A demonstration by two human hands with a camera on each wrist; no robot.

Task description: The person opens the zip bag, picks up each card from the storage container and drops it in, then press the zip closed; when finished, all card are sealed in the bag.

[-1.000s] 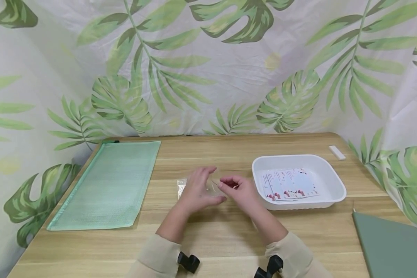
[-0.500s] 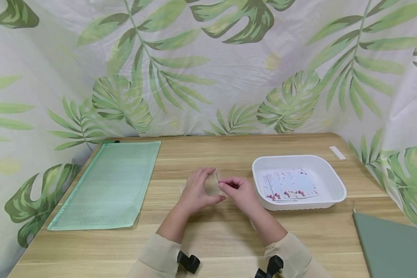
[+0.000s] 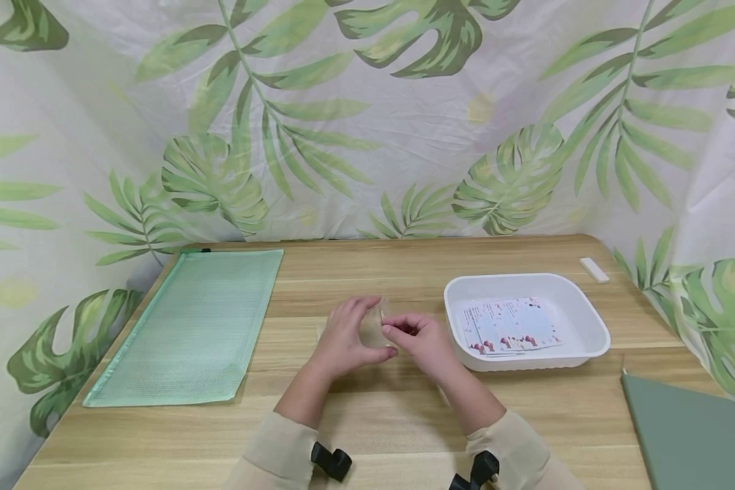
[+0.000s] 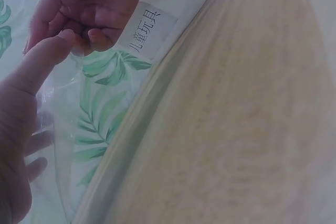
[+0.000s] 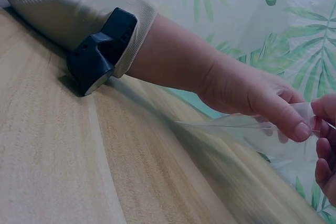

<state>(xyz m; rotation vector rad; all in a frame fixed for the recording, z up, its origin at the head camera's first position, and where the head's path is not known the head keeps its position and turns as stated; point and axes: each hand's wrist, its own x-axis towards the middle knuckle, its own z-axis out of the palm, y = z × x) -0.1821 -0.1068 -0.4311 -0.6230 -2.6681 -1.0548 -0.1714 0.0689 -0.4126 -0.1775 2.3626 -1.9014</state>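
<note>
A clear plastic bag (image 3: pixel 372 329) is held up between both hands over the middle of the table. My left hand (image 3: pixel 343 337) grips it from the left, thumb below and fingers above, and in the left wrist view several of those fingers show through the clear film (image 4: pixel 64 114). From the right, my right hand (image 3: pixel 424 339) pinches the bag's edge between thumb and forefinger. A thin reddish line shows on that edge in the right wrist view, where the bag (image 5: pixel 247 129) trails back towards the left wrist.
Right of the hands stands a white plastic tray (image 3: pixel 582 327) with several printed cards (image 3: pixel 514 325) in it. A green mesh pouch (image 3: pixel 190 327) lies at the left. Farther right are a small white block (image 3: pixel 594 269) and a grey-green folder (image 3: pixel 692 429).
The right hand's fingertips have shifted slightly left along the bag's edge. The bag has been lifted and tilted up; its shiny part left of the left hand has mostly gone from view.
</note>
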